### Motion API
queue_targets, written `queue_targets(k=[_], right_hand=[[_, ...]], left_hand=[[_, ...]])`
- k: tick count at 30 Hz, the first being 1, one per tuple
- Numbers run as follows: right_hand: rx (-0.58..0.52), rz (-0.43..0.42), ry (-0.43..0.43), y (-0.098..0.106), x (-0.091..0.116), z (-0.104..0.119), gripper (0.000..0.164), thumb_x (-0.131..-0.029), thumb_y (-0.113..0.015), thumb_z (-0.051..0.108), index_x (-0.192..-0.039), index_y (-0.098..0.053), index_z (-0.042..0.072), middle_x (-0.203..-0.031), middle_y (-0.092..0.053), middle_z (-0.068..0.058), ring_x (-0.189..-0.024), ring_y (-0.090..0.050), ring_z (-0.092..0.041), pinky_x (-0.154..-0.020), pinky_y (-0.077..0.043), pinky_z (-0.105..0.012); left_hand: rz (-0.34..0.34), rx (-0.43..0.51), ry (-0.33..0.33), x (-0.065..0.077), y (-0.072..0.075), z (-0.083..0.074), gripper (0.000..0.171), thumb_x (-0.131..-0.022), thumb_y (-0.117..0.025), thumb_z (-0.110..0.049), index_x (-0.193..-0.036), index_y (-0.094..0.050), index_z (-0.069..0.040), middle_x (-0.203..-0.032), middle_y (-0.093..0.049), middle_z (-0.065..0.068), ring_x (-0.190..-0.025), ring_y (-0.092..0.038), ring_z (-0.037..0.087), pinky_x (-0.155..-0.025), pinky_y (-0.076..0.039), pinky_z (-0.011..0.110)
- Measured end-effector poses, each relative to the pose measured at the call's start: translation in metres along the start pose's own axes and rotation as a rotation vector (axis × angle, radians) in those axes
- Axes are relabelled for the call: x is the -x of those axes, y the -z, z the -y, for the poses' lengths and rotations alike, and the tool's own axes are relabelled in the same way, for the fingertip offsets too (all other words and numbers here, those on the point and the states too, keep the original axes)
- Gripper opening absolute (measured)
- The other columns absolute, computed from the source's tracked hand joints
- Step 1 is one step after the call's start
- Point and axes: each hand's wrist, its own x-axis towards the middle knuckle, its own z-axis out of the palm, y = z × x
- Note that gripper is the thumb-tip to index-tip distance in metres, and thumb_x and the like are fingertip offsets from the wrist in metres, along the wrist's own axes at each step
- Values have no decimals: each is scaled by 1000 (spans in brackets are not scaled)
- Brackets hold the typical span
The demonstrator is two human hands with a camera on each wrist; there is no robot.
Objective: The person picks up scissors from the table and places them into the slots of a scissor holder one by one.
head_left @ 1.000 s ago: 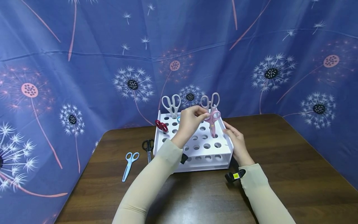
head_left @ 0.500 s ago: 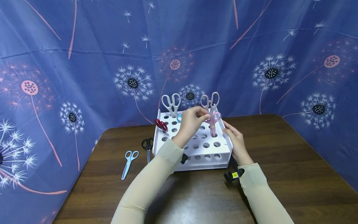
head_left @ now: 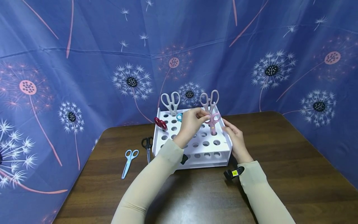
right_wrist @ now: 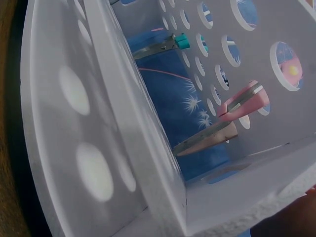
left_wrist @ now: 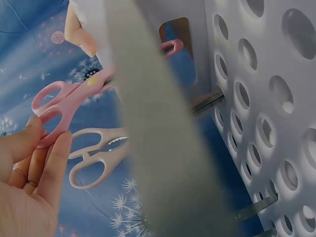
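Observation:
My left hand (head_left: 190,125) pinches one handle loop of the pink scissors (head_left: 213,123), which stand upright with their blades down through a hole near the right side of the white rack (head_left: 199,148). In the right wrist view the pink-covered blade (right_wrist: 244,101) shows below the perforated top board. My right hand (head_left: 236,140) holds the rack's right side panel from outside, thumb at its edge. Behind the pink scissors stand beige scissors (head_left: 209,101). White scissors (head_left: 171,102) stand at the back left, near dark red scissors (head_left: 160,123) and a teal handle (head_left: 179,117) partly covered by my left hand.
Left of the rack, light blue scissors (head_left: 128,163) and black-handled scissors (head_left: 147,146) lie on the brown wooden table (head_left: 282,149). My left forearm passes close to the black-handled pair. A blue dandelion-print cloth (head_left: 223,68) hangs behind the table.
The pink scissors have sunk slightly lower in their hole, with my left hand still pinching the loop. My right hand stays on the rack's side. The head view has shifted a little.

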Motion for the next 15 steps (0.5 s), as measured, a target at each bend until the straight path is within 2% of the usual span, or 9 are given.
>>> queue_targets(k=[7, 15], right_hand=[[-12, 14, 16, 1, 0, 1, 48, -98, -51, 18, -143, -46, 5, -123, -60, 10, -100, -59, -2, -80, -51, -14], [3, 21, 4, 1, 1, 1, 47, -98, -51, 20, -143, -47, 6, -121, -61, 12, -96, -61, 0, -79, -52, -15]], left_hand=[[6, -20, -20, 1, -2, 2, 9, -82, -77, -21, -86, -76, -13, -73, -71, -1, -62, -59, 5, -57, -45, 16], [34, -49, -8, 2, -8, 5, 9, -82, -77, -20, -87, -76, -13, -74, -72, -2, -62, -58, 4, -59, -44, 15]])
